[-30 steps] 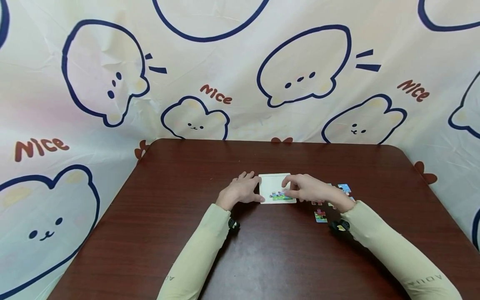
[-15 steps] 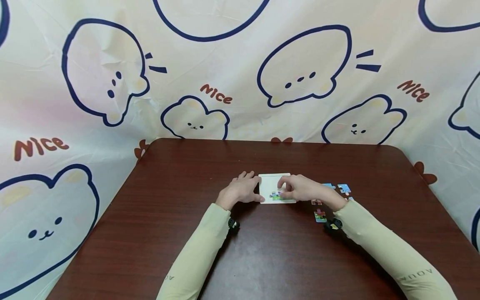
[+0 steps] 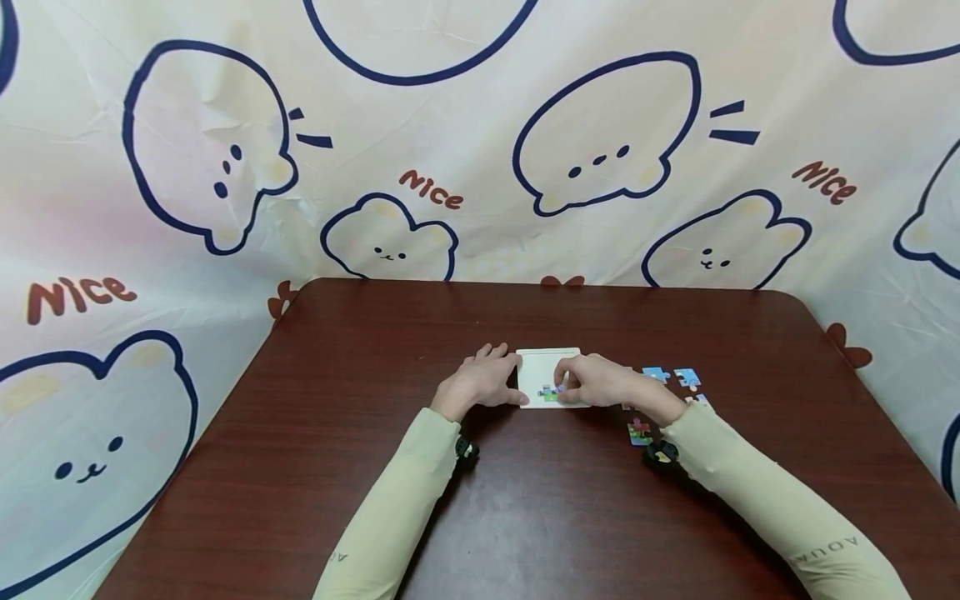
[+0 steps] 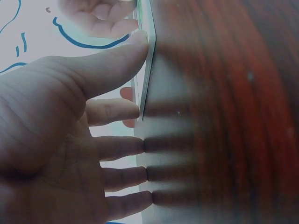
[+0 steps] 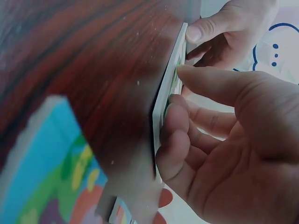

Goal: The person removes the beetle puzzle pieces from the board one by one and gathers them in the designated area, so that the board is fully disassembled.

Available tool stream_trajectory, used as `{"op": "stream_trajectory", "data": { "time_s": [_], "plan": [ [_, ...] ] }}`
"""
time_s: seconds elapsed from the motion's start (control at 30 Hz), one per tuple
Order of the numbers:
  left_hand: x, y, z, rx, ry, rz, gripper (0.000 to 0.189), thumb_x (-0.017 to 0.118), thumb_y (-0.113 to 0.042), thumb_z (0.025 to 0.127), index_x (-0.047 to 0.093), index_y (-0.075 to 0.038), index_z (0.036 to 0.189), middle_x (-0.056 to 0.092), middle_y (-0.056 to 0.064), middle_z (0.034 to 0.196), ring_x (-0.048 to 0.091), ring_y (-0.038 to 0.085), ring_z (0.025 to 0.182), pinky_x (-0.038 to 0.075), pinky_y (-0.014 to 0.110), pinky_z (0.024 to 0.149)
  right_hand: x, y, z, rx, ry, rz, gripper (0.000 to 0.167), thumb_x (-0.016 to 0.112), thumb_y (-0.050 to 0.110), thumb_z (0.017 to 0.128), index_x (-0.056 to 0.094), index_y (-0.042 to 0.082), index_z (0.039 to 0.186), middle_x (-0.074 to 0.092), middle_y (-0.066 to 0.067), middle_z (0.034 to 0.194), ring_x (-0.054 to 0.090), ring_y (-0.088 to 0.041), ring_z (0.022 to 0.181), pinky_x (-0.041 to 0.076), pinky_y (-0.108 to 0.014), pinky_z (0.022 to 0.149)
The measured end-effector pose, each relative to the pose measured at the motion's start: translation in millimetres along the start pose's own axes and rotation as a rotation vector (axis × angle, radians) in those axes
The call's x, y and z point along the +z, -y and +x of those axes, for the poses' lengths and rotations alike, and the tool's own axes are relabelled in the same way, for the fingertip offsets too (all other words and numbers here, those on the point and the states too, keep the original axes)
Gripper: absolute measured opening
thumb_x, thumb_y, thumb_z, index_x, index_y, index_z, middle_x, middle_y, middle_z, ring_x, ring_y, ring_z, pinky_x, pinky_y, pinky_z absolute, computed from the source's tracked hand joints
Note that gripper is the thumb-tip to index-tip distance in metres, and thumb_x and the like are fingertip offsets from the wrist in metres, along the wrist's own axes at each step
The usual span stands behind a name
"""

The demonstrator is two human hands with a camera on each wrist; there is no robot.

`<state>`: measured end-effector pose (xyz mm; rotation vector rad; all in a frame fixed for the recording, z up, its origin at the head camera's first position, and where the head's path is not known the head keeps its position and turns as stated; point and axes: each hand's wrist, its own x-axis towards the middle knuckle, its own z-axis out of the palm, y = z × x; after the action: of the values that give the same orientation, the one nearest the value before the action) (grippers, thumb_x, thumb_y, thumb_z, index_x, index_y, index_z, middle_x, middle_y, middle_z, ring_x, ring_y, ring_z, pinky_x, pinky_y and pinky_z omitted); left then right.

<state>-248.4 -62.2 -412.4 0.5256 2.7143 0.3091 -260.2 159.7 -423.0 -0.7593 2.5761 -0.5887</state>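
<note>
A white puzzle tray (image 3: 536, 362) lies on the table, with colourful joined jigsaw pieces (image 3: 548, 392) along its near side. My left hand (image 3: 480, 381) rests at the tray's left side, thumb and forefinger touching its edge. The other left fingers (image 4: 124, 178) are straight, their tips on the table. My right hand (image 3: 603, 381) is over the tray's right part, fingers curled. In the right wrist view, the right thumb (image 5: 210, 81) and bent fingers pinch at a puzzle piece (image 5: 178, 84) low on the tray. The hand hides most of this piece.
Several loose puzzle pieces lie right of the tray: a blue piece (image 3: 687, 378), another blue one (image 3: 656, 374) and a red-green piece (image 3: 640, 432) nearer the body. The brown table (image 3: 480, 517) reaches back to a printed cloth (image 3: 480, 125).
My right hand has shifted slightly left over the tray, covering more of the joined pieces and uncovering loose pieces at the right. The left hand and the tray stay in place.
</note>
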Motion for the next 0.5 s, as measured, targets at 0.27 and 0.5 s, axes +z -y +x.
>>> {"op": "stream_trajectory", "data": {
  "time_s": [0.27, 0.5],
  "plan": [
    [0.2, -0.1, 1.7, 0.004, -0.003, 0.013, 0.066, 0.066, -0.048, 0.090, 0.046, -0.016, 0.143, 0.024, 0.014, 0.162, 0.019, 0.037, 0.151, 0.026, 0.055, 0.118, 0.8, 5.4, 0.0, 0.032, -0.009, -0.005, 0.014, 0.070, 0.018, 0.091, 0.063, 0.013, 0.102, 0.063, 0.000, 0.079, 0.052, -0.015, 0.066, 0.043, -0.028, 0.060],
    [0.3, -0.1, 2.4, 0.003, 0.000, 0.001, 0.066, 0.066, -0.048, 0.090, 0.045, -0.016, 0.144, 0.024, 0.014, 0.163, 0.018, 0.037, 0.151, 0.025, 0.054, 0.119, 0.4, 2.3, 2.0, 0.034, 0.007, 0.001, 0.015, 0.069, 0.018, 0.092, 0.059, 0.014, 0.102, 0.063, -0.001, 0.079, 0.052, -0.016, 0.066, 0.043, -0.028, 0.061]
  ]
}}
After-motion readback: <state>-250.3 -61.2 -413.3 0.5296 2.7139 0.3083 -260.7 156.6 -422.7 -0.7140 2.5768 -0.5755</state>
